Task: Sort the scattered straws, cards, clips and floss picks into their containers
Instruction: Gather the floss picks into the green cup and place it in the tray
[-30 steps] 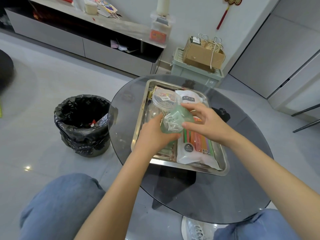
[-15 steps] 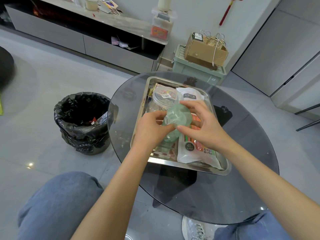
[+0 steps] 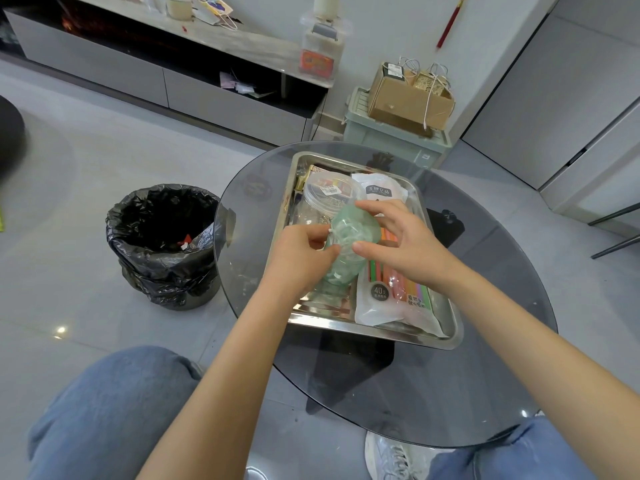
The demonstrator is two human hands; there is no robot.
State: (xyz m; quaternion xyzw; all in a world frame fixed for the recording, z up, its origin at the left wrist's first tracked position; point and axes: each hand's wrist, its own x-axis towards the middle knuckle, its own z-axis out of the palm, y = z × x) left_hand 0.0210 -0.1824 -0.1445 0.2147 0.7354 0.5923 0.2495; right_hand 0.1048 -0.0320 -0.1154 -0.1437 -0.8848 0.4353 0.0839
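your left hand and right hand, grips clamped on the green bag; straw pack looks full, tray bits yet unsorted.

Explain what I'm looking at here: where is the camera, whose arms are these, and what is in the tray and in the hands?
There is no machine here: a person works with bare hands, and the one picture comes from a wide-angle camera worn on the head, looking forward and down. Hence the two forearms and the knees in jeans. The left hand and right hand both hold a green see-through bag above a metal tray, which sits on a round dark glass table. The left grips it lower down; the right pinches its upper part. In the tray lie a pack of coloured straws, a clear round tub and a white pouch. A black-lined bin stands on the floor to the left.
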